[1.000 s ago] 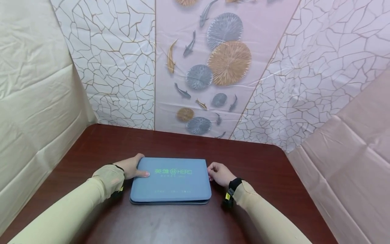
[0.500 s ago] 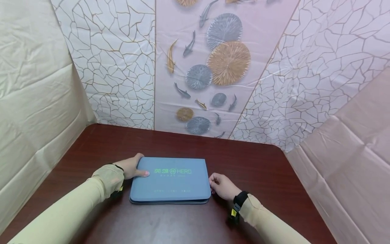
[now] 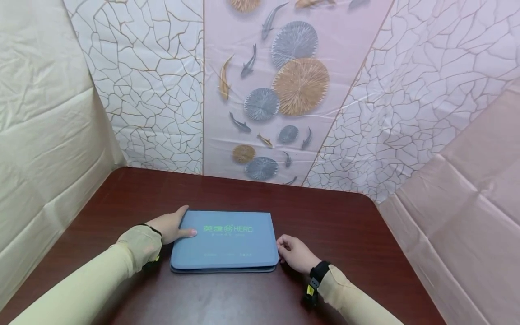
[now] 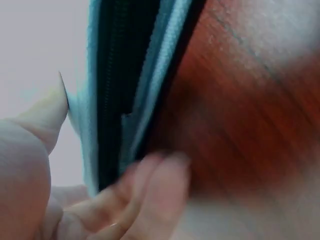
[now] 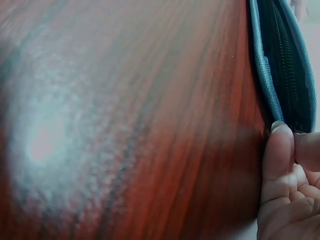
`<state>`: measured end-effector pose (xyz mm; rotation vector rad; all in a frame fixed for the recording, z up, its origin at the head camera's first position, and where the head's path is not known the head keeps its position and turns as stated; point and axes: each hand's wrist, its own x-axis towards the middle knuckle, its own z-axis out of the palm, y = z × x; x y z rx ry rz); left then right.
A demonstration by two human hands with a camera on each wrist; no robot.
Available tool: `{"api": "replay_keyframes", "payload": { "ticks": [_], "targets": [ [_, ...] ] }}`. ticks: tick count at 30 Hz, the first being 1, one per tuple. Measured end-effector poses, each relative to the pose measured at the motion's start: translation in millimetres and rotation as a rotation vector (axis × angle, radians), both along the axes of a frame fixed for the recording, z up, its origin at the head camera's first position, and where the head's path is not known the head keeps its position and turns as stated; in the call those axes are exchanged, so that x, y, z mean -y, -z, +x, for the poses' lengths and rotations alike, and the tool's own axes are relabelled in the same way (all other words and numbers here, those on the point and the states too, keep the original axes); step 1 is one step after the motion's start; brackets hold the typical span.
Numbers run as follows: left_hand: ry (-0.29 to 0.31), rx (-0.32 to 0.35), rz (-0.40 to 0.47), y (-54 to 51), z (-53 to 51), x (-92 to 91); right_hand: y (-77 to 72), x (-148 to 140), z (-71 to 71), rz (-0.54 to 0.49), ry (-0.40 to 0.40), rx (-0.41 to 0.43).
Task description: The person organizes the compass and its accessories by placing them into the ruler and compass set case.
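Note:
A flat blue zip case [image 3: 231,246] with green lettering, "HERO" among it, lies on the table. My left hand [image 3: 168,226] grips its left end, thumb on the cover and the other fingers at the side. In the left wrist view, the case's side gapes, with a zipper [image 4: 117,60] running along it. At the right edge, my right hand [image 3: 298,256] pinches the zipper between thumb and finger. The right wrist view has the zipper teeth [image 5: 287,65] parted beyond the pinch; the fingers hide any pull tab.
The dark red-brown wooden table [image 3: 325,216] surrounds the case on all sides. Behind it hangs a patterned cloth [image 3: 300,85] with fish and round leaf prints. Pale cloth screens [image 3: 53,135] stand at the left and right.
My right hand has slid nearer to me along the case's right edge. The left hand keeps its grip on the left end. The head view has shifted slightly.

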<state>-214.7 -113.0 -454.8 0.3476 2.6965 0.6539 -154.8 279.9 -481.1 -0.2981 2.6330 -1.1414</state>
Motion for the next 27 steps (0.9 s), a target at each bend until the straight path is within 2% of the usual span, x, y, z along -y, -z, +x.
{"api": "replay_keyframes", "payload": {
  "ticks": [3,6,11,13,16,19,23,27],
  "targets": [
    [-0.034,0.038,0.049,-3.6,9.7,-0.6,1.7,1.5,-1.3,-0.001,-0.009,-0.001],
    [-0.049,0.053,0.084,-5.3,13.2,-1.1,1.0,1.4,-2.8,-0.004,-0.012,0.005],
    [-0.021,-0.016,0.126,-9.4,5.8,-1.3,-3.4,-1.6,-6.5,-0.017,0.006,-0.002],
    [-0.005,-0.013,0.142,-9.8,2.7,-0.7,-4.8,-2.7,-8.6,-0.017,0.024,-0.014],
    [0.018,0.006,0.119,-9.8,0.9,-0.3,-5.3,-3.8,-11.8,-0.006,0.06,-0.032],
    [0.018,0.034,0.102,-8.7,0.7,0.0,-4.6,-4.4,-13.1,-0.005,0.09,-0.031],
    [0.004,0.043,0.099,-3.5,-0.4,-0.5,-3.1,-5.6,-11.4,-0.021,0.105,-0.018],
    [0.015,0.044,0.102,1.9,-2.1,-3.8,-1.0,-9.7,-7.6,-0.023,0.123,-0.019]
  ]
}}
